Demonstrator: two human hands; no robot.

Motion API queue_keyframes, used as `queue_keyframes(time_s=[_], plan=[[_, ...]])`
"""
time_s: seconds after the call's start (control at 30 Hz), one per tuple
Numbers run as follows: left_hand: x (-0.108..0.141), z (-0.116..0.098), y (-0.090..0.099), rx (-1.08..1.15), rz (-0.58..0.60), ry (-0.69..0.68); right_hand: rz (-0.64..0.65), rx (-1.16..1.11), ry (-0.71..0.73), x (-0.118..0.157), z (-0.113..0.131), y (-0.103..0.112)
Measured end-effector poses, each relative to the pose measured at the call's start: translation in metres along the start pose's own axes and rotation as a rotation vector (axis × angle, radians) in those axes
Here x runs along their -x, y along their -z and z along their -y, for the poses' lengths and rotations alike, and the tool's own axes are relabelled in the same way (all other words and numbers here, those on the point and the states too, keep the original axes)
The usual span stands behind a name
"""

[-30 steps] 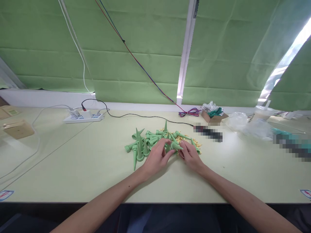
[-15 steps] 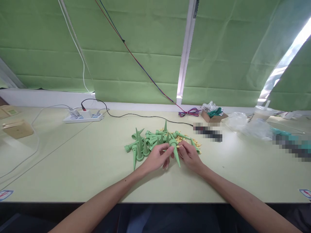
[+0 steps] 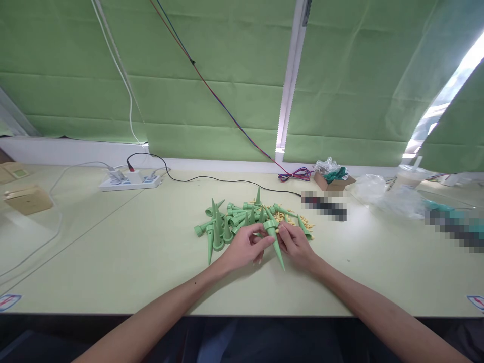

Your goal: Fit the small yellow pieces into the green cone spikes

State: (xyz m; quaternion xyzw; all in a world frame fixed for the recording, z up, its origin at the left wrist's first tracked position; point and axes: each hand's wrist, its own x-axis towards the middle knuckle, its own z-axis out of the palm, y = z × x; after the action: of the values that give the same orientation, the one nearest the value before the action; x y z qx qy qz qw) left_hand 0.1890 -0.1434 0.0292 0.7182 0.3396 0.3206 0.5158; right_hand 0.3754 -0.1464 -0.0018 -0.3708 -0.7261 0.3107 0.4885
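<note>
Between thumb and fingers, my left hand [image 3: 246, 245] grips a green plastic plant-watering spike [image 3: 278, 247], its point slanting down toward me. My right hand [image 3: 297, 244] is closed in a pinch at the spike's collar, on a small yellow plastic piece [image 3: 277, 230] that is mostly covered by the fingertips. Just beyond both hands is a pile of similar green spikes [image 3: 218, 237], some upright and others lying on their sides. Loose small yellow pieces [image 3: 308, 225] are scattered at the pile's right side.
A white power strip [image 3: 130, 185] sits at the back left, with a black cable [image 3: 212, 178] running right to a blurred dark object [image 3: 324, 206]. A small cardboard box [image 3: 330, 182], a plastic bag [image 3: 401, 202] and a lidded cup [image 3: 406, 176] stand at the back right.
The held spike has shifted slightly, its tip lower and a little further right. My left thumb has moved right along the spike; my right hand stays at its collar.
</note>
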Motion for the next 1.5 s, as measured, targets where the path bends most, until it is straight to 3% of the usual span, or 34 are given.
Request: queue_keyframes(time_s=[0.17, 0.4, 0.6, 0.8, 1.03, 1.3, 1.5], plan=[[0.0, 0.003, -0.003, -0.149, -0.062, -0.039, 0.01, -0.025, -0.031, 0.0, 0.0, -0.001], [0.0, 0.009, -0.004, -0.382, -0.145, -0.227, 0.011, -0.085, -0.075, -0.001, 0.002, -0.001], [0.002, 0.013, -0.001, -0.578, -0.123, -0.374, 0.021, -0.082, -0.061, -0.002, 0.001, -0.001], [0.0, 0.016, -0.001, -0.59, -0.14, -0.453, -0.01, -0.069, 0.015, -0.001, 0.004, -0.001], [0.0, 0.004, -0.004, -0.378, -0.204, -0.285, -0.124, -0.024, 0.125, 0.001, 0.007, 0.002], [-0.005, 0.002, -0.001, 0.124, 0.059, 0.033, -0.04, 0.019, 0.14, 0.001, -0.002, 0.003], [-0.003, 0.0, 0.002, 0.182, 0.107, 0.059, 0.038, 0.035, 0.123, 0.001, -0.002, 0.003]])
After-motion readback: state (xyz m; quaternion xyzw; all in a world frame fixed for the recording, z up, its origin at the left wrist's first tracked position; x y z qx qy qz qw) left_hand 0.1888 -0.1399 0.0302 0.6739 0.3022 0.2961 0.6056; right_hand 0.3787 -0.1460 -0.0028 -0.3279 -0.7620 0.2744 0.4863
